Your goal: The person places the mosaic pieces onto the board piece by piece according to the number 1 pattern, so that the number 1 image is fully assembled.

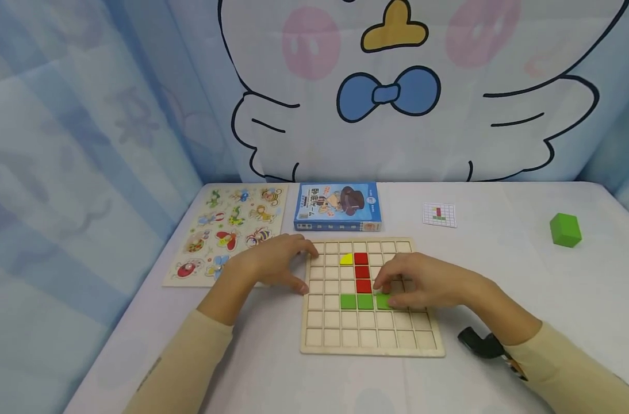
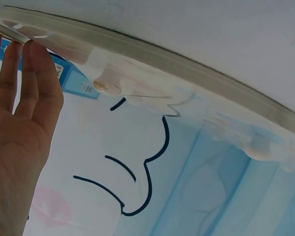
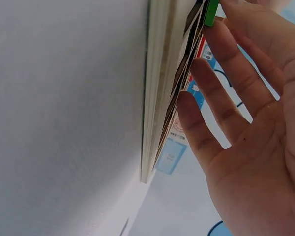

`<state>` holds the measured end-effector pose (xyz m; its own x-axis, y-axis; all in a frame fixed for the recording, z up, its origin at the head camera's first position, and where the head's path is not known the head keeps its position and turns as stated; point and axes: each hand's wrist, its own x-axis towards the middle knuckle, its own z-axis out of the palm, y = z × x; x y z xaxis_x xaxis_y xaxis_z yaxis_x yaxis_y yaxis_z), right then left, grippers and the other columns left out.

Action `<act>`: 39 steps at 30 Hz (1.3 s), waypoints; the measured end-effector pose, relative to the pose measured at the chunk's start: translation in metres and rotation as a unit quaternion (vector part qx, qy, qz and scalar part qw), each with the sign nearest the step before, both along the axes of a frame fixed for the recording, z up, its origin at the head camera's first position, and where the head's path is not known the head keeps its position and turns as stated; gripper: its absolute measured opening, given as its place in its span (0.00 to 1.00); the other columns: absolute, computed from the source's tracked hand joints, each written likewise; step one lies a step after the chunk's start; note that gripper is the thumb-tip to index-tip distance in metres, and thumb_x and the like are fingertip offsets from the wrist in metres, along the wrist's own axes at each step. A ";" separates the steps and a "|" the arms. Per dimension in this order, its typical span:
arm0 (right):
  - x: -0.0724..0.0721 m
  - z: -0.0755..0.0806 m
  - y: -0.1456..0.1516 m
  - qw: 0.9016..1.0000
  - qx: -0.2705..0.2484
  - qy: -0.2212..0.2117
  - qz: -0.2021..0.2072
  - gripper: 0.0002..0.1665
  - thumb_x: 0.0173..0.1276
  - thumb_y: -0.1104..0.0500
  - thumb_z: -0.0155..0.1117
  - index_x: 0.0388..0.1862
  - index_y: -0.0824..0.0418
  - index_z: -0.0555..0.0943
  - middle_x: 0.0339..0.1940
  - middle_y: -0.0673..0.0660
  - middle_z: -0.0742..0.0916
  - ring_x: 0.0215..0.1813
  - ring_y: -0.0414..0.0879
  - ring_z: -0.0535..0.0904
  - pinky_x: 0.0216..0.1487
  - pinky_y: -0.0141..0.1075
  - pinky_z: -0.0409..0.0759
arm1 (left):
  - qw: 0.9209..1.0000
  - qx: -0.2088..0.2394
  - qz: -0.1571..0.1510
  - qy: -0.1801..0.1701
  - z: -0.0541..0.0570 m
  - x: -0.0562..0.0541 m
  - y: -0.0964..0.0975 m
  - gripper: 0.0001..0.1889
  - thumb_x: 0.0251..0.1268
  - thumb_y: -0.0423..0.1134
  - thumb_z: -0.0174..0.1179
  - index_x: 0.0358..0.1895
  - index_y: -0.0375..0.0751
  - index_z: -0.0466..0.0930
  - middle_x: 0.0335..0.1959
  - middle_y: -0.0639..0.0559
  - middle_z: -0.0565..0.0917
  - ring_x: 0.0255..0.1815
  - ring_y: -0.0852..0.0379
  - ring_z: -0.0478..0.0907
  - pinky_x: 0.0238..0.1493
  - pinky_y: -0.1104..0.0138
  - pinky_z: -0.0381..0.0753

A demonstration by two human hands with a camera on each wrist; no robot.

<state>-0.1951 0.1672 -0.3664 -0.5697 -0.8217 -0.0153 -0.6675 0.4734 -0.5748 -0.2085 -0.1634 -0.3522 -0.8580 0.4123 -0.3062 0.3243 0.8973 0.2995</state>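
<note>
A wooden grid board (image 1: 344,339) lies on the table with square tiles in its cells. Three red tiles (image 1: 363,272) run in a column, and a yellow piece (image 1: 346,259) with one rounded corner sits left of the top one. Below, two green tiles (image 1: 356,302) lie side by side. My right hand (image 1: 423,282) pinches a third green tile (image 3: 212,13) between thumb and index finger, just right of that pair; its other fingertips are over the board. At the board's upper left edge, my left hand (image 1: 270,259) rests with thumb and fingers spread against the rim.
Behind the left hand lies a wooden insect-picture board (image 1: 190,270). A blue box (image 1: 337,207) stands at the back, with a small pattern card (image 1: 440,215) to its right. Far right is a green cube (image 1: 565,230). A black object (image 1: 480,343) shows by the right wrist.
</note>
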 end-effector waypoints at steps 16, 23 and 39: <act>0.002 -0.003 -0.012 0.998 0.040 0.044 -0.008 0.13 0.67 0.54 0.74 0.49 0.45 0.86 0.35 0.35 0.81 0.44 0.39 0.75 0.49 0.36 0.78 | 1.000 0.004 -0.003 -0.002 -0.002 -0.001 -0.001 0.37 0.51 0.54 0.80 0.67 0.60 0.77 0.74 0.55 0.72 0.76 0.53 0.65 0.77 0.53 0.65; 0.006 -0.001 -0.011 0.997 0.068 0.043 -0.018 0.13 0.67 0.53 0.74 0.50 0.45 0.86 0.34 0.34 0.81 0.44 0.38 0.74 0.50 0.36 0.78 | 1.000 -0.001 0.001 -0.003 -0.003 0.002 0.007 0.36 0.52 0.51 0.80 0.66 0.59 0.77 0.73 0.55 0.73 0.75 0.53 0.66 0.77 0.54 0.66; 0.020 0.009 0.008 0.997 0.050 0.045 -0.048 0.15 0.74 0.54 0.67 0.58 0.51 0.84 0.56 0.45 0.84 0.56 0.44 0.81 0.60 0.46 0.83 | 0.999 0.013 -0.001 -0.030 -0.002 0.026 0.001 0.29 0.70 0.50 0.67 0.72 0.53 0.74 0.81 0.53 0.62 0.82 0.49 0.58 0.79 0.51 0.62</act>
